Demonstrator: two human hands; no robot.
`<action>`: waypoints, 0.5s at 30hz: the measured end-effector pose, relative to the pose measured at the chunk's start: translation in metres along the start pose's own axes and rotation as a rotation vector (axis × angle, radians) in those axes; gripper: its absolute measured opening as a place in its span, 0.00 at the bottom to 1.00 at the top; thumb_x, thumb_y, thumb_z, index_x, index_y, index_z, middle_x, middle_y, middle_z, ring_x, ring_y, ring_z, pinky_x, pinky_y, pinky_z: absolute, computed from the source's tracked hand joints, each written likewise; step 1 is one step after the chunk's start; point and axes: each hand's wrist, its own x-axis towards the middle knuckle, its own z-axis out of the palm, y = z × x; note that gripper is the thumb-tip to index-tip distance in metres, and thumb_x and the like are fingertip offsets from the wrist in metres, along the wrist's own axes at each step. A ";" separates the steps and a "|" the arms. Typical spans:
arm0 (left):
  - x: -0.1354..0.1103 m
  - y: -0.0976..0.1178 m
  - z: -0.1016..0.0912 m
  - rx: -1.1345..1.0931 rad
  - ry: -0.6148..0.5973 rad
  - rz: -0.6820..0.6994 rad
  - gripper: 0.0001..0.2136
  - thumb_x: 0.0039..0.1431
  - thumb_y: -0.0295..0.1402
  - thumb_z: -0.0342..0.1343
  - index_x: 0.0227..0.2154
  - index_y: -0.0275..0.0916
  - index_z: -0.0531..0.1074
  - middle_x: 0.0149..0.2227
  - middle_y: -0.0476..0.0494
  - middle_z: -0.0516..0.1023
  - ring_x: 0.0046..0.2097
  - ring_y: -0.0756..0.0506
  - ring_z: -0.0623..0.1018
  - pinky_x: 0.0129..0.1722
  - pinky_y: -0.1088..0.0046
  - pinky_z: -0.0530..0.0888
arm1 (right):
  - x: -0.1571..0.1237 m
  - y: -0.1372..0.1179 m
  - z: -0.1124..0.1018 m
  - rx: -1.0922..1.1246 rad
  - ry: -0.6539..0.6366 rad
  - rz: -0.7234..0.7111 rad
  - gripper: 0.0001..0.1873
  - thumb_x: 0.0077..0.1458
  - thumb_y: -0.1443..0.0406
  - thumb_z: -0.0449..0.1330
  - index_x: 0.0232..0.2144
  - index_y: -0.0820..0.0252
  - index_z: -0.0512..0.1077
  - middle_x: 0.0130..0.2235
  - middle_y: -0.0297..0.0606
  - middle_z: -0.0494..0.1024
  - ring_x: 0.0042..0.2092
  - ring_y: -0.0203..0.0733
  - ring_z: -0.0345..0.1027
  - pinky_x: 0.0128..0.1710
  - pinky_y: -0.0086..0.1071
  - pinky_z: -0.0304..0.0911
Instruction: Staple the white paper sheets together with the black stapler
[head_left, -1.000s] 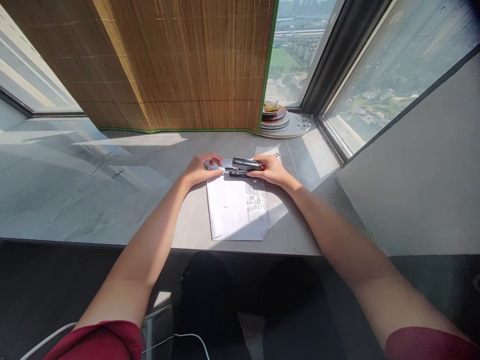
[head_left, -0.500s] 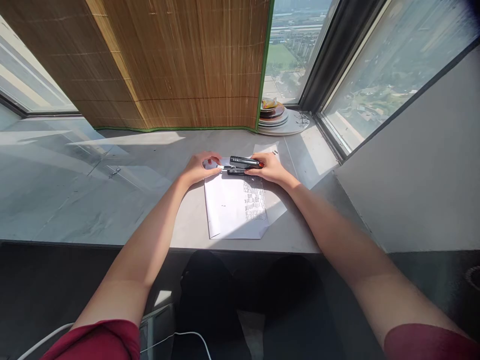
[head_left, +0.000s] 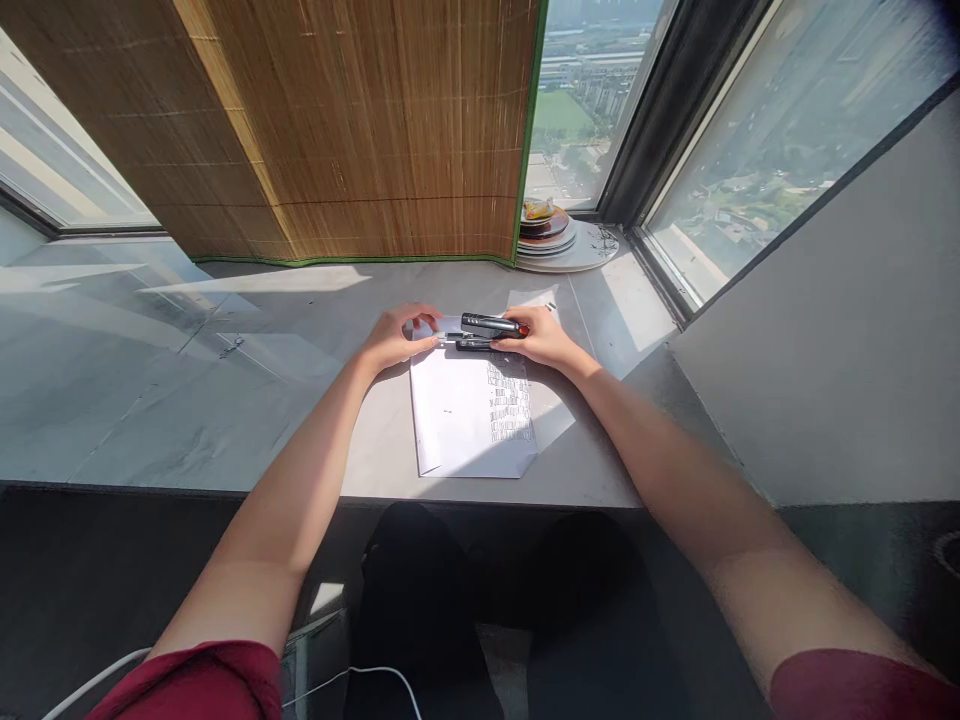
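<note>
A black stapler with a red spot near its hinge end lies sideways over the paper, its top arm swung up from the lower part. My right hand grips the hinge end, fingers and thumb closed round it. At the other end, my left hand curls with thumb and fingertips near a small bright piece at the stapler's tray; what they pinch is too small to make out. Under the stapler lies a stack of white paper, with dense print down its right side.
A stone-like sill carries the paper. Stacked plates sit in the window corner, a small yellow packet on top. A bamboo blind hangs behind. A small metallic item lies at left. A white cable runs below.
My left fingertips have shifted very slightly left at the stapler's end. The stapler and my right hand are almost unmoved.
</note>
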 end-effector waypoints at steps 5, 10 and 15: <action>0.000 -0.001 0.001 0.022 -0.012 0.013 0.16 0.55 0.39 0.69 0.48 0.51 0.84 0.44 0.45 0.86 0.45 0.41 0.80 0.43 0.66 0.76 | 0.000 0.001 0.000 0.010 -0.001 -0.002 0.19 0.51 0.50 0.70 0.27 0.55 0.68 0.33 0.35 0.71 0.37 0.45 0.62 0.40 0.40 0.57; 0.000 0.000 0.002 0.019 -0.016 0.018 0.16 0.56 0.40 0.69 0.48 0.51 0.84 0.45 0.45 0.86 0.45 0.41 0.80 0.44 0.65 0.76 | 0.000 0.000 0.000 0.030 -0.002 -0.016 0.20 0.51 0.50 0.70 0.26 0.55 0.68 0.33 0.35 0.71 0.37 0.44 0.61 0.40 0.39 0.56; 0.000 0.002 0.002 0.029 -0.028 0.021 0.16 0.56 0.40 0.69 0.48 0.50 0.83 0.45 0.44 0.86 0.46 0.42 0.79 0.47 0.64 0.77 | 0.001 0.000 0.001 0.016 -0.003 -0.007 0.20 0.52 0.49 0.70 0.26 0.55 0.68 0.33 0.36 0.71 0.37 0.45 0.62 0.40 0.40 0.57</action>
